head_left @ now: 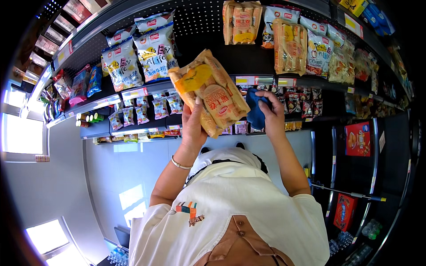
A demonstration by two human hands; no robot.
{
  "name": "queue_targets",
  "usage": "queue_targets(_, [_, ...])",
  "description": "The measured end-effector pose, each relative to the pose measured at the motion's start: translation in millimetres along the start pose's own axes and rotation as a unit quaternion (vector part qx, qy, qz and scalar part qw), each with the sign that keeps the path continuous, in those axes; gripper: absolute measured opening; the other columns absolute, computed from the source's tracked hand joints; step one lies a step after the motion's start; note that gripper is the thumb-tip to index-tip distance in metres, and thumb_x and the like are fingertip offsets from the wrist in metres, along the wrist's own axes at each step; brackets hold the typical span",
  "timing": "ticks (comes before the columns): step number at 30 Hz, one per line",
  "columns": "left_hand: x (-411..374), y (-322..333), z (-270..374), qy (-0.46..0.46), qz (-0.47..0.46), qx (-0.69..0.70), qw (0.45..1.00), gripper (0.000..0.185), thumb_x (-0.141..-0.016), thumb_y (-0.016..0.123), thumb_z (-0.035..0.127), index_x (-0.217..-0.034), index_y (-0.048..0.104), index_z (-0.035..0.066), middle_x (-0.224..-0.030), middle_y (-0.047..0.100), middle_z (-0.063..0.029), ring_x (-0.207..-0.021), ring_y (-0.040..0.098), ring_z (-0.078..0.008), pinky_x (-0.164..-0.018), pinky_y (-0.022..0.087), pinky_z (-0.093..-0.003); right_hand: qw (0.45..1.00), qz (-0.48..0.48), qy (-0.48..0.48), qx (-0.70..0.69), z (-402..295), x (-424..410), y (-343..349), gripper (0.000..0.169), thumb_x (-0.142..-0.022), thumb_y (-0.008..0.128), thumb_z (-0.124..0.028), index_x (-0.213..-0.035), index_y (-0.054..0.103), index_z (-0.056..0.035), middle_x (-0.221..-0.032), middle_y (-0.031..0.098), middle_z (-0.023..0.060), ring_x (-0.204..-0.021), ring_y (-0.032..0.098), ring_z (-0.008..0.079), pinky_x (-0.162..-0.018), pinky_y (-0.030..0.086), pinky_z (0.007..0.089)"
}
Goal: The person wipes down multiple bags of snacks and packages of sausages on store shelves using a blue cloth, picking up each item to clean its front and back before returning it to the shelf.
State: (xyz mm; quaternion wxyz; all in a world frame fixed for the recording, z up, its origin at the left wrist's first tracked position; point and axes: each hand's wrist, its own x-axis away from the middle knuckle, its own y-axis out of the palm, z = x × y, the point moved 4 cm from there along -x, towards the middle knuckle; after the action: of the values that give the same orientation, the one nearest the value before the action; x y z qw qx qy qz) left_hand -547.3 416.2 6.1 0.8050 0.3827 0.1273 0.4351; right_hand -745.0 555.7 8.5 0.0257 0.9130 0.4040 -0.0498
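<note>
My left hand (194, 124) grips the lower left side of a yellow plastic pack of Swiss rolls (216, 96), its printed face up and tilted. To the right of the pack, my right hand (273, 111) pinches a folded dark blue cloth (255, 108). Beyond both hands runs a black store shelf with a price-label edge (254, 80). On it stand a like pack of rolls (242, 23) at the back and another (290, 46) nearer the front edge, to the right. White snack bags (156, 51) stand on the shelf to the left.
Small snack packets (160, 108) hang or lie on the shelf below. Canisters (90, 117) lie at the left. On the right are more shelves with red boxes (357, 139) and a metal pole (346, 192) reaching across. Pale floor (159, 159) shows beneath me.
</note>
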Motion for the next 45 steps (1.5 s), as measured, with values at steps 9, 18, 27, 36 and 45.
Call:
queue_targets(9, [29, 38, -2, 0.109, -0.081, -0.314, 0.939, 0.068, -0.110, 0.043, 0.042, -0.161, 0.017, 0.004, -0.157, 0.036, -0.0161, -0.145, 0.035, -0.0243, -0.120, 0.030, -0.0377, 0.982, -0.085, -0.135, 0.103, -17, 16, 66, 0.055, -0.091, 0.073, -0.022, -0.137, 0.054, -0.0004, -0.133, 0.059, 0.0168, -0.125, 0.056, 0.0278, -0.107, 0.044, 0.0387])
queue_targets(18, [49, 31, -5, 0.185, -0.152, -0.435, 0.868, 0.065, -0.111, 0.039, 0.046, -0.157, 0.033, 0.001, -0.162, 0.033, -0.0186, -0.152, 0.028, -0.0291, -0.122, 0.026, -0.0440, 0.993, -0.067, 0.059, -0.079, 1, 12, 61, 0.077, -0.084, 0.080, -0.027, -0.145, 0.044, 0.0019, -0.127, 0.064, 0.0157, -0.116, 0.064, 0.0229, -0.101, 0.050, 0.0361])
queue_targets(27, [7, -33, -3, -0.130, -0.071, -0.109, 0.983, 0.075, -0.097, 0.070, 0.044, -0.151, 0.036, 0.004, -0.142, 0.057, -0.0145, -0.125, 0.062, -0.0224, -0.104, 0.053, -0.0410, 0.935, -0.188, 0.169, -0.248, 2, 32, 56, 0.074, -0.086, 0.074, -0.024, -0.147, 0.044, 0.0042, -0.134, 0.061, 0.0150, -0.122, 0.061, 0.0237, -0.104, 0.050, 0.0371])
queue_targets(36, [9, -67, -47, -0.302, -0.132, 0.238, 0.914, 0.079, -0.099, 0.056, 0.060, -0.158, 0.035, 0.012, -0.152, 0.051, -0.0182, -0.135, 0.055, -0.0375, -0.112, 0.044, -0.0584, 0.951, -0.058, 0.071, -0.297, -64, 5, 22, 0.047, -0.092, 0.065, -0.008, -0.138, 0.056, -0.0009, -0.130, 0.062, 0.0131, -0.117, 0.063, 0.0227, -0.103, 0.051, 0.0350])
queue_targets(45, [24, -49, -56, -0.324, -0.137, 0.235, 0.906, 0.074, -0.100, 0.058, 0.053, -0.156, 0.037, 0.009, -0.153, 0.050, -0.0173, -0.137, 0.054, -0.0331, -0.114, 0.045, -0.0530, 0.929, -0.180, -0.271, 0.176, -86, -8, 66, 0.041, -0.099, 0.059, -0.015, -0.138, 0.059, -0.0030, -0.149, 0.052, 0.0165, -0.140, 0.048, 0.0338, -0.117, 0.036, 0.0430])
